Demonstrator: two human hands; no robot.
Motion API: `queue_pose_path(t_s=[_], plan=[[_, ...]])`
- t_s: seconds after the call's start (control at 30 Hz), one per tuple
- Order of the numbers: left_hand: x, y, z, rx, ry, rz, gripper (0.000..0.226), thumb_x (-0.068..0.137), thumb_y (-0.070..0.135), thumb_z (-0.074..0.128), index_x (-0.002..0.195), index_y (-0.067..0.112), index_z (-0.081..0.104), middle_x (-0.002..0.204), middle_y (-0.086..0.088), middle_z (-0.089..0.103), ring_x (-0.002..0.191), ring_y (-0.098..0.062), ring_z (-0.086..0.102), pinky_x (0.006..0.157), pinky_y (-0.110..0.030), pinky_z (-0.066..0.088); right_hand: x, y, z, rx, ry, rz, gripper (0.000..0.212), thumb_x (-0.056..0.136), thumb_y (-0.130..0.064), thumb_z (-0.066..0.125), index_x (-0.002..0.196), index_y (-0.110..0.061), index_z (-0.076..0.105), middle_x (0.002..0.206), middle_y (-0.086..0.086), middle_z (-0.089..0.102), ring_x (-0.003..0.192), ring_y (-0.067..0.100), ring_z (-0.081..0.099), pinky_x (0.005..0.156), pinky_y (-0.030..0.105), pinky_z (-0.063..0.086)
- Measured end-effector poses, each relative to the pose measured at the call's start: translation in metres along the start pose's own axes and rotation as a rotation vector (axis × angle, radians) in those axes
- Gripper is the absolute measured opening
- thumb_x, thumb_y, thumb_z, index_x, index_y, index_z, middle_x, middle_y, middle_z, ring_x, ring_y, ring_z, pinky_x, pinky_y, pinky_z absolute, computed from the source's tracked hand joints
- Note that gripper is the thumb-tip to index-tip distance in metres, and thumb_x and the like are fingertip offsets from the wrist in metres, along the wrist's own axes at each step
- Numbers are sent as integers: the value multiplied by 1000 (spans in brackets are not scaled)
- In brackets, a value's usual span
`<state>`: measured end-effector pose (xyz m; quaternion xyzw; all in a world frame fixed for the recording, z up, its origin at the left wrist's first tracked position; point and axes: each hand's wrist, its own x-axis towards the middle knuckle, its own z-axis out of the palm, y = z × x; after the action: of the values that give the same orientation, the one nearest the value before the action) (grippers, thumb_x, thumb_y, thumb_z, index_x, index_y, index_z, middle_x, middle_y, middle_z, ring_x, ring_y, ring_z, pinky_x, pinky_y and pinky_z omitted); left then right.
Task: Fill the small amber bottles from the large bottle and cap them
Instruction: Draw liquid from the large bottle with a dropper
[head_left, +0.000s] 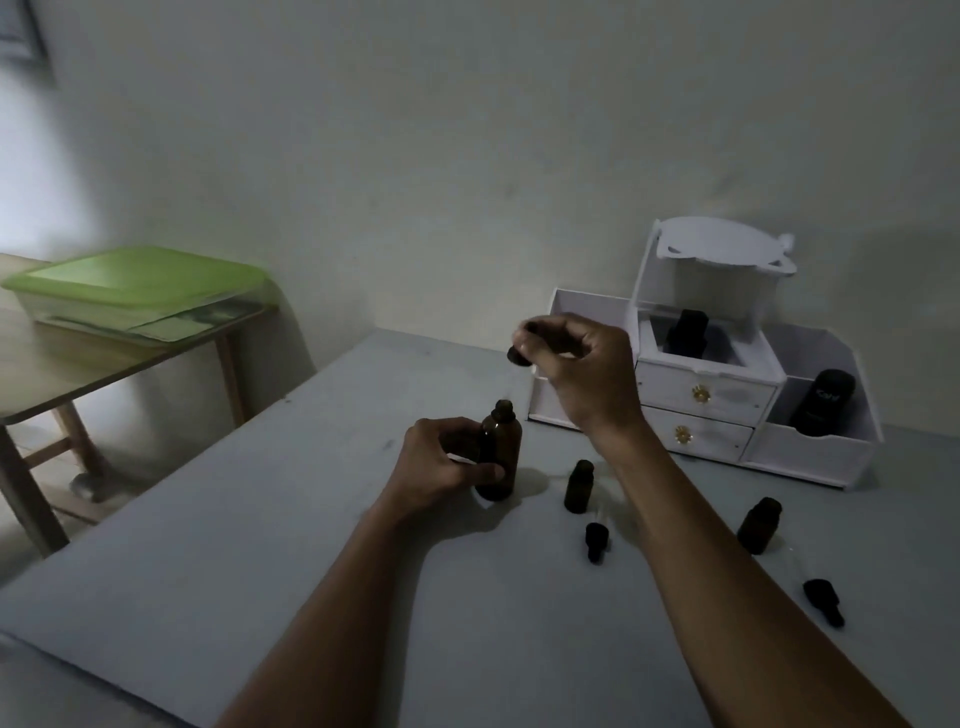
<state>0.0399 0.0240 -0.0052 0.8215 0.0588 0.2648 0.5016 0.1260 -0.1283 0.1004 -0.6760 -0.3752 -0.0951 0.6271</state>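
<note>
Two bare forearms reach in from the bottom edge over the grey table (260, 545). At centre frame the left hand (441, 462) wraps its fingers and thumb round the large amber bottle (501, 457), which stands upright on the tabletop with its neck bare. Above it and slightly to the right, the right hand (582, 374) is raised off the table, fingers curled, pinching a dark cap (516, 356) at its fingertips. The glass looks almost black in the dim light, so no fill level can be told.

Right of the large bottle a small amber bottle (579, 488) stands uncapped, with a dropper cap (596, 540) lying just below it. The right forearm crosses between these and a second small amber bottle (759, 526), also open at the top, with a second dropper cap (823, 601) lying near it at lower right.

At upper left a green-lidded box (140, 280) sits on a wooden side table (78, 374). At right, against the wall, a white drawer organizer (701, 395) holds a dark bottle (687, 330) in its middle compartment and a black container (824, 402) in its right one.
</note>
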Motion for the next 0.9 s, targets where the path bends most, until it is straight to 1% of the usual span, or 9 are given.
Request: queue_pose_path(t_s=[0.1,0.2,0.27,0.33,0.4,0.5,0.6,0.73,0.9], plan=[[-2,2,2,7,-13,-4,34,67,15,84,99,22,76,91,5,77,88,-8,72,84,-38,60,7,-17,-13,57,60,-34,7,88,-13,74,93,-9,76,81,-4,76,75,1,72,76,17,56],[-7,9,1,17,20,36,53,64,38,82,115,37,67,109,15,72,100,1,67,87,-32,59,10,-29,-31,120,119,-47,6,89,-12,73,94,-9,74,80,-6,74,73,-2,70,74,18,57],[-13,19,-1,50,214,128,61,69,49,79,124,28,65,116,11,70,104,-1,66,83,-23,57,9,-31,-46,186,154,-21,8,89,-11,73,96,-8,74,82,-2,75,74,1,72,71,19,58],[-25,37,2,107,447,274,46,76,39,79,116,16,70,104,7,73,96,-5,69,77,-19,55,8,-28,-61,236,167,22,12,88,-13,73,100,-9,74,86,2,76,78,8,74,71,18,58],[-38,60,15,134,519,374,26,79,28,77,101,14,74,88,8,74,82,-6,70,73,-20,56,7,-22,-75,209,171,58,15,88,-17,74,102,-12,76,87,2,78,83,15,75,72,21,59],[-50,82,44,7,305,280,26,79,31,76,101,17,75,85,9,74,74,-4,70,71,-22,58,8,-11,-90,134,130,101,11,88,-19,74,98,-15,77,84,-1,78,85,15,75,71,25,58],[-46,81,74,40,104,32,49,80,31,80,126,22,66,116,6,71,100,-4,67,88,-21,56,8,-3,-99,109,95,136,6,87,-19,75,92,-16,78,81,-3,78,84,14,74,73,27,58],[-31,66,94,83,23,-104,65,81,32,79,140,21,52,138,2,58,116,-7,59,91,-14,46,5,4,-102,83,46,166,5,87,-14,75,85,-19,76,75,-7,78,78,8,74,78,30,60],[-24,48,99,82,39,-143,64,80,26,81,137,18,56,130,0,65,103,-1,61,76,-1,42,1,15,-99,35,8,191,3,85,-14,77,86,-17,77,77,-6,78,78,10,74,82,35,61]])
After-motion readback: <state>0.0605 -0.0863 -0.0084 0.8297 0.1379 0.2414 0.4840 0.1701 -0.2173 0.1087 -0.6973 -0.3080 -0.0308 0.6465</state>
